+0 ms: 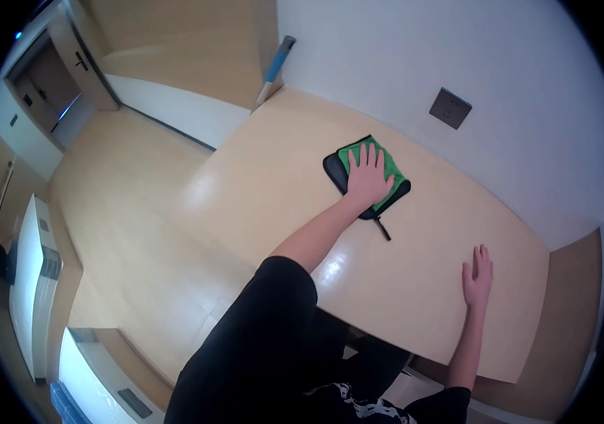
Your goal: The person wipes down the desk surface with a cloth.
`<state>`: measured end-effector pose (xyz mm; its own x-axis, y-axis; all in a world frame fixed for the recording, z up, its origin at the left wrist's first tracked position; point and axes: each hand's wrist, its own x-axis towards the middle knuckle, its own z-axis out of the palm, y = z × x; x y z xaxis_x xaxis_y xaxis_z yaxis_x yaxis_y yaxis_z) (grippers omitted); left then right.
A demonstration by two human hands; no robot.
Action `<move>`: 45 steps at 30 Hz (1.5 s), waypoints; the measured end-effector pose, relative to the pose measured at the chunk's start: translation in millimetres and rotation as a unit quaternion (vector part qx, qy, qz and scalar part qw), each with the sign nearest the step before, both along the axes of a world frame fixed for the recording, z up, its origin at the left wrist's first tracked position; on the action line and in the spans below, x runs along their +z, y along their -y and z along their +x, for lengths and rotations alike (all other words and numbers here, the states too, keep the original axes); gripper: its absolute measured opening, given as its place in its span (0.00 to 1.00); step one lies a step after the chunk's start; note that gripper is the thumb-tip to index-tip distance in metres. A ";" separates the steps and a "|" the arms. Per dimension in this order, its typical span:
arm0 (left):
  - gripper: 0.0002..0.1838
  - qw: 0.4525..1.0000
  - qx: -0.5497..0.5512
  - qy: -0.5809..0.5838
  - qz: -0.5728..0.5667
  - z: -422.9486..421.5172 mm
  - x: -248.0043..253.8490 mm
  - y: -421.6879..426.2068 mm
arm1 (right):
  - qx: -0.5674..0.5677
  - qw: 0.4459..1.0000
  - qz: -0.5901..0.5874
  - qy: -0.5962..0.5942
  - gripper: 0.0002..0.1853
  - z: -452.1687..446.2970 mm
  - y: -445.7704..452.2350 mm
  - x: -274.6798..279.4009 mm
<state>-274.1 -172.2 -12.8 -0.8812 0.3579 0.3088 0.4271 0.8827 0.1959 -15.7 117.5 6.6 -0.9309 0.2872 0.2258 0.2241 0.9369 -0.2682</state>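
Observation:
My left hand [370, 181] lies flat on a folded cleaning cloth [397, 187], fingers spread and pressing on its top. The cloth is green on the upper face, with dark grey at the left side and black edging. A short black strap [384, 230] sticks out from its near edge onto the tabletop [415, 283]. Off to the right, my right hand [478, 277] holds nothing. Its fingers are stretched out and its thumb stands apart, over the right part of the table. I cannot tell whether it touches the surface.
A dark wall socket [450, 108] sits on the white wall behind the table. At the table's far left corner leans a blue-and-grey handle [279, 65] against the wall. To the left are wood flooring [125, 212], white-fronted cabinets [97, 374] and a doorway [48, 85].

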 end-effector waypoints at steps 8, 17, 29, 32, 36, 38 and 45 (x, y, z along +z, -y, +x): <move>0.39 1.000 0.024 -0.001 -0.013 164.1 -2.3 128.9 | -0.014 1.000 0.002 -0.012 0.29 -16.3 -14.1 -27.1; 0.42 0.994 0.099 -0.017 -0.041 228.4 -11.3 148.1 | -0.118 0.992 -0.026 0.037 0.35 -72.8 102.9 15.9; 0.44 0.994 0.096 0.034 -0.036 65.8 -10.6 103.3 | -0.089 0.996 -0.017 -0.021 0.34 -108.5 150.9 -20.0; 0.44 0.991 0.128 0.022 -0.024 -5.0 -14.7 73.4 | -0.084 0.996 -0.004 -0.036 0.33 -105.4 148.2 -23.6; 0.44 0.984 0.167 0.065 -0.015 -81.9 -1.8 40.9 | -0.085 0.995 0.010 -0.044 0.33 -103.9 151.0 -19.2; 0.45 0.982 0.173 0.067 -0.034 -115.0 2.4 29.5 | -0.075 0.997 -0.008 -0.031 0.34 -104.9 154.2 -14.2; 0.43 0.976 0.205 0.075 -0.017 -167.2 2.8 3.3 | -0.089 0.995 0.006 -0.047 0.34 -107.2 156.7 -15.3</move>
<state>-441.3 -175.6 -10.0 -0.9869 -0.0254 0.1595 0.0065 0.9805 0.1967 -122.9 -39.2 -8.7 -0.8406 0.4419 0.3133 0.3609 0.8882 -0.2844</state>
